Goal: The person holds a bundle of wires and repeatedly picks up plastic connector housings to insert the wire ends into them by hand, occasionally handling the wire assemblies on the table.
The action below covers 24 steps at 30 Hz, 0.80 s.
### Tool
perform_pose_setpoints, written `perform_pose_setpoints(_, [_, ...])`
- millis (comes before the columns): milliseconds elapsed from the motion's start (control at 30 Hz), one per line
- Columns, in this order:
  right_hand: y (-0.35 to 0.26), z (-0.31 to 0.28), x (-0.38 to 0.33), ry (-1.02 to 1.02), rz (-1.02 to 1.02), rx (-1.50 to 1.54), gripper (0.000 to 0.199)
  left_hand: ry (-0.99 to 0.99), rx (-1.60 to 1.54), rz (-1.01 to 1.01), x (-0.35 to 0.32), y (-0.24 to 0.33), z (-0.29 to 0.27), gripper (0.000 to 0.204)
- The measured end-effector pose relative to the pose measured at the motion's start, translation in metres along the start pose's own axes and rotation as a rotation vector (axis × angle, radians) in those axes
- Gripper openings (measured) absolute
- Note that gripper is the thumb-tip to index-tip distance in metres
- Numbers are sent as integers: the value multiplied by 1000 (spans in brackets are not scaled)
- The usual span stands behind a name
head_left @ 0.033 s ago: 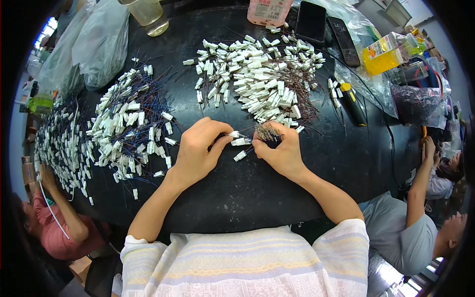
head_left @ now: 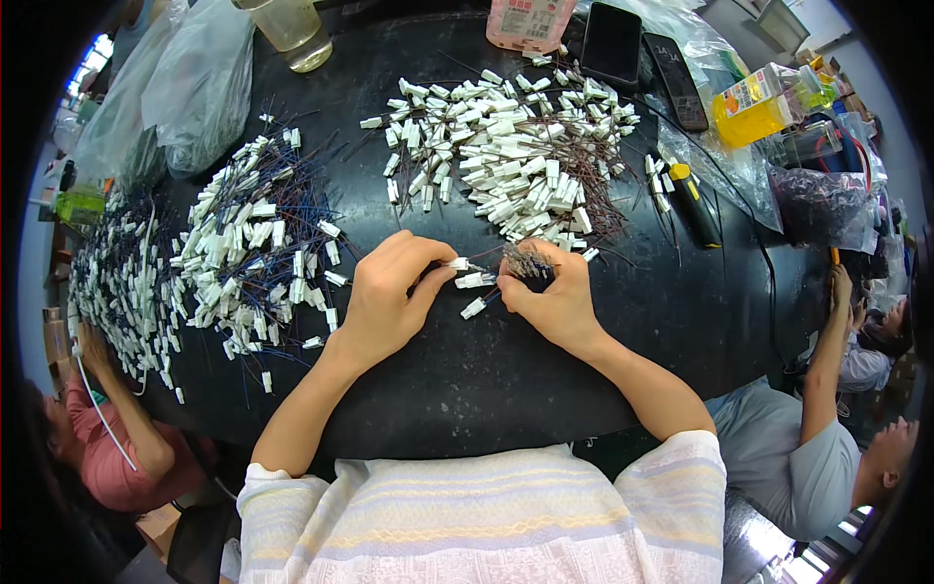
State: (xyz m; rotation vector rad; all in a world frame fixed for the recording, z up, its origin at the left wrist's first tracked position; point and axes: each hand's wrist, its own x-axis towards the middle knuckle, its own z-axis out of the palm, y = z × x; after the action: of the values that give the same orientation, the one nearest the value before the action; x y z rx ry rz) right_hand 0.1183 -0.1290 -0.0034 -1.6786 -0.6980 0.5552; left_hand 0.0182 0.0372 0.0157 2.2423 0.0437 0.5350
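My left hand (head_left: 394,292) pinches a small white plastic connector (head_left: 458,264) between thumb and fingertips. My right hand (head_left: 559,307) is closed around a bundle of thin dark wires (head_left: 528,265), with small metal-looking ends pointing up. Between the hands, close to the right fingertips, are two more white connectors, one (head_left: 475,280) level and one (head_left: 473,308) angled downward on a blue wire. Just beyond the hands lies a heap of white connectors with brown wires (head_left: 506,156). Left of my left hand is another heap, with blue and dark wires (head_left: 243,234).
A third connector heap (head_left: 126,282) reaches the far left, near a person's arm. Behind stand a cup (head_left: 292,34) and plastic bags (head_left: 195,92). At right are two phones (head_left: 611,44), a black-yellow tool (head_left: 693,204), a yellow bottle (head_left: 754,112) and a cable. Co-workers sit both sides.
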Motion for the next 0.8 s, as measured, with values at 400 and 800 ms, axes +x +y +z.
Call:
perform_pose_setpoints(400, [0, -2, -1, 1, -1, 63, 12, -39, -72, 116, 3, 2, 10, 15])
perform_pose_setpoints(800, [-5, -7, 2, -145, 56, 128, 13, 34, 264, 78, 38, -15, 4, 17])
